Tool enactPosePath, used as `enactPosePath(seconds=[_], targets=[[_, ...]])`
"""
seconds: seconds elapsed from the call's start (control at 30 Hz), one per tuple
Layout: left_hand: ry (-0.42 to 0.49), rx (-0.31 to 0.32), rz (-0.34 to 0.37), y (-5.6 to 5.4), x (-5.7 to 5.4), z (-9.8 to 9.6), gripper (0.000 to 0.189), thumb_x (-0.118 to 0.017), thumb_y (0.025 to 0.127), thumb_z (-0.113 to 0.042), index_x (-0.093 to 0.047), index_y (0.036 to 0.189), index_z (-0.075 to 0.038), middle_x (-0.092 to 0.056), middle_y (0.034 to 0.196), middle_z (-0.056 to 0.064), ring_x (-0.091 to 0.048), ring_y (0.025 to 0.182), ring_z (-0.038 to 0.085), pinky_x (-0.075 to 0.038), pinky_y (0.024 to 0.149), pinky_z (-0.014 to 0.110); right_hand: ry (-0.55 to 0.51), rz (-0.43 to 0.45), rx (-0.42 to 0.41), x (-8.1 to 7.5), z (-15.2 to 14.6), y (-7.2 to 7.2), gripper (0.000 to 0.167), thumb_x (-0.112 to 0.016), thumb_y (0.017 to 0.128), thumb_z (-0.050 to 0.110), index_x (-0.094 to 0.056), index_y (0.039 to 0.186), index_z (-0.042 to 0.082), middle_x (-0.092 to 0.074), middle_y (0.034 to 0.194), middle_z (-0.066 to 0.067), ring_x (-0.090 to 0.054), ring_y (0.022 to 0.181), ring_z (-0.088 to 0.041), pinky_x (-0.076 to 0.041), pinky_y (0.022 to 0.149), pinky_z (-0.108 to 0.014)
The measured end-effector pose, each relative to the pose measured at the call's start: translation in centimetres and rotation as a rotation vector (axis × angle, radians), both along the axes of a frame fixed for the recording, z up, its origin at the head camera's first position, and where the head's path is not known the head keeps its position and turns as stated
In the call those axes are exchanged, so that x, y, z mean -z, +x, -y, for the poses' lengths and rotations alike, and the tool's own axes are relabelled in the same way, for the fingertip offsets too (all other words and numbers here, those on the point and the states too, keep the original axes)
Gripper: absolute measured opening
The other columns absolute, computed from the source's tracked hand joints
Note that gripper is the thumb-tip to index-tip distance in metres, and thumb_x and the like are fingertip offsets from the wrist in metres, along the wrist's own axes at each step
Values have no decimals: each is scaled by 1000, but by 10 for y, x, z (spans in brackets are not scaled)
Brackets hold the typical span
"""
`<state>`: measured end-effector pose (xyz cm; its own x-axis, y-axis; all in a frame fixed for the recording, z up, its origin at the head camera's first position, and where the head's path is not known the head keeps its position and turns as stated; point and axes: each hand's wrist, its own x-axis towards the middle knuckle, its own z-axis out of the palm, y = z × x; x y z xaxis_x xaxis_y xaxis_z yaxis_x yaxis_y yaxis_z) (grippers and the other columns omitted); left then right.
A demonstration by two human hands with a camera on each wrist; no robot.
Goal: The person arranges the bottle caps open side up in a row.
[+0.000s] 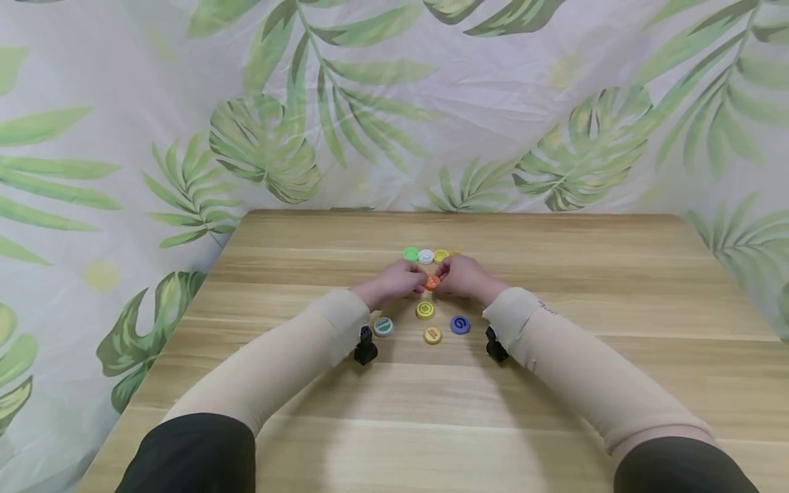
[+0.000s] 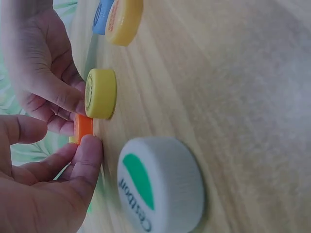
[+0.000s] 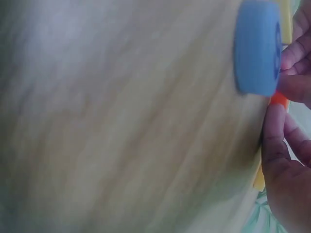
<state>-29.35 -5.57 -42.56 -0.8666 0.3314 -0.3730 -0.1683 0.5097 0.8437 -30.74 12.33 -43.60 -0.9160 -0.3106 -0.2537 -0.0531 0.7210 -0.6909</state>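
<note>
An orange bottle cap (image 1: 433, 282) sits between my two hands near the middle of the table. My left hand (image 1: 401, 281) pinches its left side with the fingertips, and my right hand (image 1: 466, 277) has its fingertips on the opposite side. In the left wrist view, both hands' fingers partly cover the orange cap (image 2: 84, 127). Just nearer lies a yellow cap (image 1: 425, 310). A white cap with a green mark (image 1: 383, 326) lies by the left wrist, a blue cap (image 1: 459, 324) by the right, and a pale orange cap (image 1: 433, 335) between them.
Beyond the hands, a green cap (image 1: 411, 254), a white cap (image 1: 426, 257) and a yellow cap (image 1: 441, 256) form a row, with another yellow cap mostly hidden behind the right hand. The wooden table (image 1: 394, 438) meets a leaf-print cloth (image 1: 481, 137) at the back.
</note>
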Motion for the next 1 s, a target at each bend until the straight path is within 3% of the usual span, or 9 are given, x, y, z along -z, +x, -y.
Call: enactPosePath(seconds=[0.1,0.23,0.43,0.6,0.8,1.0], targets=[[-8,11,-31,-2,1,-3,23,-50,103,-10,-64,112,6,-61,101,12,-58,89,19,-54,84,31,6,-26,9,1,0,1,26,-78,83,8,-68,105,1,-67,94,-6,-58,83,-17,-47,70,-23],[8,-10,-43,-6,1,-7,23,-51,102,-8,-65,113,8,-58,96,9,-55,86,18,-53,80,29,-42,-4,38,3,-2,1,23,-75,87,9,-67,106,0,-67,95,-8,-59,79,-16,-48,66,-23],[65,-98,-43,-13,1,-10,31,-51,106,-13,-62,124,9,-59,101,10,-56,93,20,-55,86,32,-340,122,129,9,-7,-2,24,-68,97,6,-64,115,-8,-70,102,-14,-66,84,-17,-58,76,-25],[188,-175,-65,-18,-3,-15,36,-51,107,-14,-57,133,10,-63,115,18,-60,105,28,-54,95,37,-526,168,208,3,-13,-7,25,-58,104,6,-59,121,-12,-67,113,-23,-67,94,-22,-59,86,-31],[427,-249,-55,-26,-10,-28,34,-48,108,-11,-53,134,11,-57,134,25,-58,122,34,-49,107,43,-668,142,326,-13,-16,-12,21,-54,106,7,-55,120,-9,-58,118,-18,-62,103,-25,-50,105,-44],[428,-267,-57,-31,-15,-44,37,-45,110,-13,-57,136,10,-59,136,22,-58,117,28,-51,104,40,-716,60,456,-17,-17,-16,20,-55,106,7,-54,121,-6,-55,114,-14,-63,94,-22,-52,104,-42]])
